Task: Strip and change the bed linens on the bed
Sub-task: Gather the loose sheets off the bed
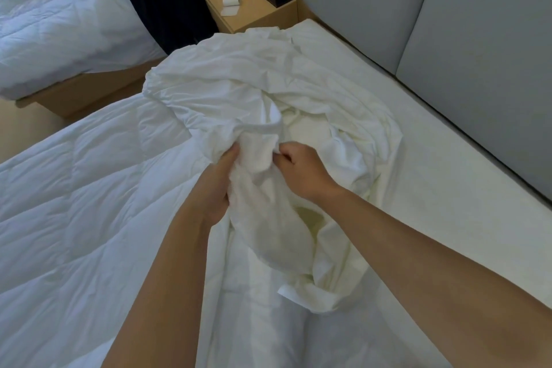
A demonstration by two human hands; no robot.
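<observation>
Left hand (219, 185) and right hand (301, 170) both gripping bunched white sheet (268, 92), lifted mid-bed above bare mattress (433, 188). Duvet (74, 203) near left. Risk: sheet's far edge snags duvet, drags it floorward.

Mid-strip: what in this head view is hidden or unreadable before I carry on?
Head view throughout.
1. Fingers of the left hand: behind the bunched sheet it holds.
2. Right hand fingertips: buried in a sheet fold.
3. Mattress under the heap: covered by the sheet.
4. Items on the nightstand: too small and blurred to name.
5. Duvet: cut off by the left and bottom edges.
</observation>
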